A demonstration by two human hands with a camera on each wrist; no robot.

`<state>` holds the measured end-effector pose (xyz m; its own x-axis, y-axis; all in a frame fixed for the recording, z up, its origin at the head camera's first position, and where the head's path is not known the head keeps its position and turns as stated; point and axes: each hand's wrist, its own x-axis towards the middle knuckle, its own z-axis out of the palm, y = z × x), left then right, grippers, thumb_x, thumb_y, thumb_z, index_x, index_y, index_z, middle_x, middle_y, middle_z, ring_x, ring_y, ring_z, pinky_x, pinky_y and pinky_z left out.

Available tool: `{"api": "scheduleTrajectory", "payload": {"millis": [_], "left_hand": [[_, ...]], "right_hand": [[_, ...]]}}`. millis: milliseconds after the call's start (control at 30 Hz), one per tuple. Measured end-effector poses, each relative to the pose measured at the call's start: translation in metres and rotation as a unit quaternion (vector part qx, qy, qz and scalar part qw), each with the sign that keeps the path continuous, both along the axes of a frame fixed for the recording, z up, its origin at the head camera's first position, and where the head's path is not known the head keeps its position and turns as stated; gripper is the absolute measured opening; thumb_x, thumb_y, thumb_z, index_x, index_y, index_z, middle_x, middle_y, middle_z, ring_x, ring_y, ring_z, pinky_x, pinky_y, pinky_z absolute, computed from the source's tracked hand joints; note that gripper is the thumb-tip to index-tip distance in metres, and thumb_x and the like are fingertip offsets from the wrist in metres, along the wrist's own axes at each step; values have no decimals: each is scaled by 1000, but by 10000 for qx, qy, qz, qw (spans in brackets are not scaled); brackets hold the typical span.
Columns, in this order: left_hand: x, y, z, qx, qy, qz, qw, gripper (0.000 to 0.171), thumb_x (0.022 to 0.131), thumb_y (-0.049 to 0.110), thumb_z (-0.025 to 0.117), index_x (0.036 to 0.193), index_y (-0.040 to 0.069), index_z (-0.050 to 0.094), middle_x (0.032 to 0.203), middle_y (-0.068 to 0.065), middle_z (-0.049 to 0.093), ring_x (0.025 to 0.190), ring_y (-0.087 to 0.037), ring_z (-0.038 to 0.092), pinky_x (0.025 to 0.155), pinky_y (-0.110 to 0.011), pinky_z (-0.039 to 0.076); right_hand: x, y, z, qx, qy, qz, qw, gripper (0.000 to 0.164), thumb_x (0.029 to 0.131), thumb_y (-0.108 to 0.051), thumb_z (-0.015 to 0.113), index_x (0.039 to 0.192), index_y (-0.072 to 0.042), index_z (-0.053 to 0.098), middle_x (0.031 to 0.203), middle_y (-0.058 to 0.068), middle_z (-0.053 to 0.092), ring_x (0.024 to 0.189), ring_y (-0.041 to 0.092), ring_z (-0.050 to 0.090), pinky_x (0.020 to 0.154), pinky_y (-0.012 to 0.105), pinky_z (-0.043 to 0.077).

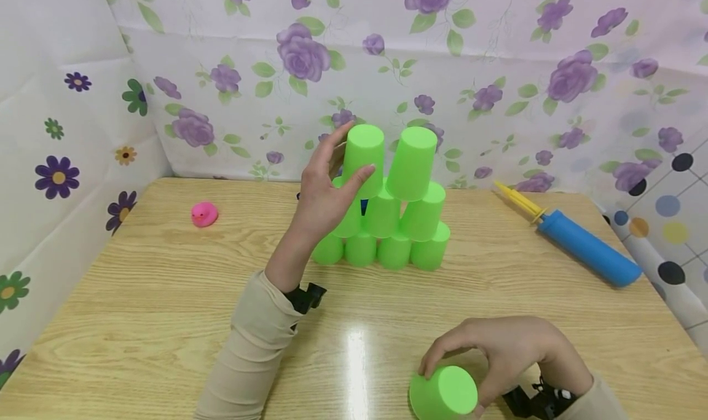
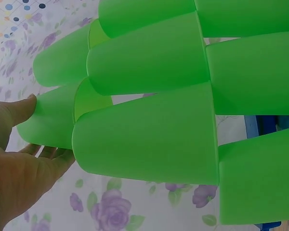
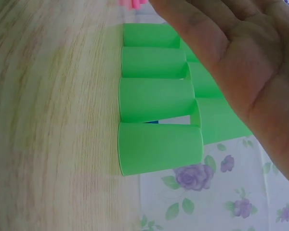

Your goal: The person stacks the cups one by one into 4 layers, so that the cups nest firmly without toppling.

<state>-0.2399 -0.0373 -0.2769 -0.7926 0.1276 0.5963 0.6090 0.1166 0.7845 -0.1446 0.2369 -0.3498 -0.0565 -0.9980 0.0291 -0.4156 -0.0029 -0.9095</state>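
Note:
Upside-down green cups form a stacked wall on the table: several in the bottom row [image 1: 394, 252], three in the middle row [image 1: 383, 214], two on top. My left hand [image 1: 318, 202] holds the upper left cup [image 1: 365, 146], thumb on the near side and fingers round the far side; the left wrist view shows this grip on the cup [image 2: 50, 118] too. Beside it stands the upper right cup [image 1: 412, 165], slightly tilted. Near the front edge, my right hand [image 1: 506, 349] grips a separate upturned cup [image 1: 442, 392], which the right wrist view does not show.
A pink toy duck [image 1: 204, 214] sits at the table's left. On the right lies a blue hand pump [image 1: 589, 248] with a yellow nozzle. Something dark blue [image 1: 363, 206] shows through the gaps behind the cups. Flowered cloth [image 1: 221, 131] hangs along the table's back edge.

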Motion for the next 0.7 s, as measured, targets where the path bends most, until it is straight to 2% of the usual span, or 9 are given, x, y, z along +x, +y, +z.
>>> {"api": "scheduleTrajectory", "payload": {"millis": [100,233,367,433,500,700], "left_hand": [[1,1,2,3,-168,-14,9999,62,88,7,64,142,7,34,136,-12,43,125,-23,46,104,-26,37],[7,0,11,-10,-508,41,9987,61,88,6,63,142,4,34,139,-15,43,130,-23,42,106,-25,33],[11,-1,15,54,-601,-5,9982,60,89,6,62,141,3,34,141,-15,43,132,-19,39,107,-25,32],[11,-1,15,85,-615,-46,9981,60,89,5,62,141,2,34,142,-15,42,133,-19,38,107,-25,31],[15,-1,21,66,-699,-53,9975,59,89,3,61,141,-1,34,142,-18,41,133,-23,38,108,-27,31],[-1,-2,4,72,-823,-71,9966,63,87,10,65,142,7,34,141,-10,44,131,-17,40,107,-24,33]], "right_hand": [[0,1,0,20,68,16,10000,57,81,-13,73,131,-10,47,130,10,53,120,19,51,96,37,45],[0,1,0,42,186,24,9998,56,82,-14,73,131,-10,47,130,9,54,119,18,52,95,37,46],[-1,1,-1,45,277,15,9996,56,82,-15,73,131,-10,46,130,8,54,118,17,52,95,36,46],[-1,1,-1,43,294,16,9996,57,82,-15,73,132,-10,46,130,8,53,118,17,52,95,36,46],[-1,1,-1,46,343,7,9994,57,82,-15,73,132,-11,46,130,8,53,118,17,52,95,36,46],[-1,1,-2,30,247,-20,9997,58,81,-14,73,132,-10,45,130,9,53,118,17,52,95,35,46]]}}
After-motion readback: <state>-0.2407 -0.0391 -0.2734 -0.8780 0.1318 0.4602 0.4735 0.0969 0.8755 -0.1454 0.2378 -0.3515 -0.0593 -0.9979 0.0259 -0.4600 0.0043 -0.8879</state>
